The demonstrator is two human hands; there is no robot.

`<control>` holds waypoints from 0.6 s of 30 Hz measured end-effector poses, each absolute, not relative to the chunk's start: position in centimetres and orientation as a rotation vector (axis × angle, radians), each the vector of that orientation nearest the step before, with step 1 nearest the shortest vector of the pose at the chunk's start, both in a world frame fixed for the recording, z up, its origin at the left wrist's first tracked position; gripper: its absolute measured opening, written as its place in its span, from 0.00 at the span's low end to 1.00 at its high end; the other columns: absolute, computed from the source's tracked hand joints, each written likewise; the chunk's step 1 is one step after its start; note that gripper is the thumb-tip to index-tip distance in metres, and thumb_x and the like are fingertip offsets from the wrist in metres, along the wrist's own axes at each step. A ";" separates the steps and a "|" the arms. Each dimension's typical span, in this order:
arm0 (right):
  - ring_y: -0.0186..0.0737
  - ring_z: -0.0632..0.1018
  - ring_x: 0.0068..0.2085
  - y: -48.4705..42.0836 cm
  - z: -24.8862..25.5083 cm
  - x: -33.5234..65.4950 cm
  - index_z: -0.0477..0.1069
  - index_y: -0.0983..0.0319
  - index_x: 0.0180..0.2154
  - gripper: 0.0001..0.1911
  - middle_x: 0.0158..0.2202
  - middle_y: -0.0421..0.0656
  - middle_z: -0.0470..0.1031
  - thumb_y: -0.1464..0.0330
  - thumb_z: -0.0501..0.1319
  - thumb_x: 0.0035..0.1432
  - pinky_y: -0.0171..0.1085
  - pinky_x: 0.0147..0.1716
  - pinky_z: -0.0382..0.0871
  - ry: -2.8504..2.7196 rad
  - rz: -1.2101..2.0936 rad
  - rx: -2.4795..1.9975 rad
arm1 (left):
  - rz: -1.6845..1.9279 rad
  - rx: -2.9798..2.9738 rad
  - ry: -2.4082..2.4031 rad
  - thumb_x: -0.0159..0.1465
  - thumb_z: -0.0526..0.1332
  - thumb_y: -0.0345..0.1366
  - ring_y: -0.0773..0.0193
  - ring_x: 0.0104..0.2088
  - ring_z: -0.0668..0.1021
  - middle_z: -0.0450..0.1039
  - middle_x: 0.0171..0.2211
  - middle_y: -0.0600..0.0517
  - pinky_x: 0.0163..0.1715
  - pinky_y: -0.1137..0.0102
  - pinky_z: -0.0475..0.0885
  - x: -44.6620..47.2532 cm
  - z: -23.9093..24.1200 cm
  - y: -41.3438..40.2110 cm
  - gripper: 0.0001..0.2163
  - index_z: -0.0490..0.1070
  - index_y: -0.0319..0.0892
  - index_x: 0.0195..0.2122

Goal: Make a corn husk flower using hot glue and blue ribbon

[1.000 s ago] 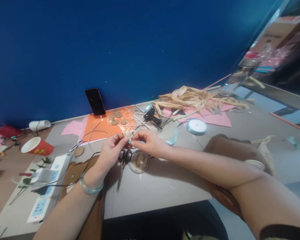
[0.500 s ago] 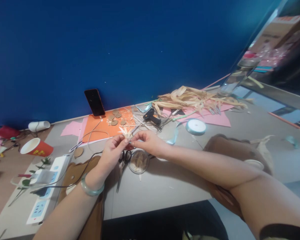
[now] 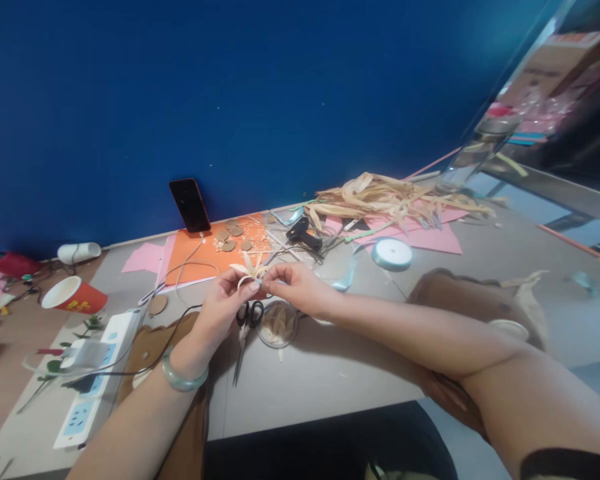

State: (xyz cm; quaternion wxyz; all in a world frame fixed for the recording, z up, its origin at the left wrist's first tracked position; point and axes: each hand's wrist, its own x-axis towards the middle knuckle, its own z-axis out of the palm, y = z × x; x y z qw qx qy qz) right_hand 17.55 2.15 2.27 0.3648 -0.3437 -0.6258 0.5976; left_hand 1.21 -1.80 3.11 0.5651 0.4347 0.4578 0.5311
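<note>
Between my two hands is a small pale flower (image 3: 251,268) that looks made of dried husk strips, its petals fanned out upward. My left hand (image 3: 230,293) pinches its base from the left, a bracelet on that wrist. From the right, the fingertips of my right hand (image 3: 290,283) close on the same base, where a bit of pale blue shows. Just below lie black-handled scissors (image 3: 245,327), points toward me. Beside them sits a round clear dish (image 3: 294,331) holding husk pieces.
A glue gun (image 3: 304,233), a ribbon spool (image 3: 392,253) and a heap of dried husks (image 3: 370,197) lie behind my hands. Wooden discs (image 3: 225,245) rest on orange paper (image 3: 187,261). At left are a power strip (image 3: 83,407), a red paper cup (image 3: 83,297) and loose cables. A phone (image 3: 190,205) leans on the wall.
The flower's petals are spread wider and turned more to the left than before. Both hands stay in nearly the same place, still pinching it.
</note>
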 end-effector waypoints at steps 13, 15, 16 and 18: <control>0.36 0.74 0.33 1.6 2.5 17.7 0.73 0.65 0.30 0.09 0.30 0.42 0.75 0.64 0.62 0.55 0.36 0.37 0.66 -1.672 1.387 -0.950 | 1.285 1.043 1.152 0.51 0.71 0.40 0.67 0.26 0.79 0.75 0.24 0.54 0.34 0.71 0.77 1.6 3.1 -1.7 0.12 0.74 0.37 0.27; 0.36 0.74 0.34 1.6 2.4 17.7 0.72 0.64 0.30 0.09 0.30 0.42 0.75 0.64 0.61 0.55 0.36 0.37 0.67 -1.669 1.387 -0.939 | 1.297 1.054 1.152 0.51 0.71 0.40 0.68 0.26 0.79 0.75 0.23 0.54 0.33 0.72 0.77 1.7 3.2 -1.8 0.12 0.74 0.37 0.27; 0.36 0.74 0.34 1.6 2.3 17.7 0.72 0.64 0.30 0.09 0.30 0.42 0.75 0.64 0.61 0.56 0.36 0.38 0.67 -1.670 1.386 -0.932 | 1.302 1.064 1.152 0.51 0.71 0.40 0.68 0.25 0.79 0.75 0.23 0.55 0.33 0.72 0.76 1.7 3.2 -1.9 0.12 0.74 0.37 0.27; 0.37 0.74 0.35 1.6 2.1 17.6 0.71 0.64 0.30 0.09 0.30 0.42 0.75 0.64 0.60 0.56 0.37 0.38 0.67 -1.671 1.389 -0.919 | 1.307 1.093 1.150 0.52 0.71 0.40 0.68 0.26 0.79 0.75 0.23 0.55 0.33 0.72 0.76 1.8 3.2 -1.9 0.11 0.75 0.38 0.27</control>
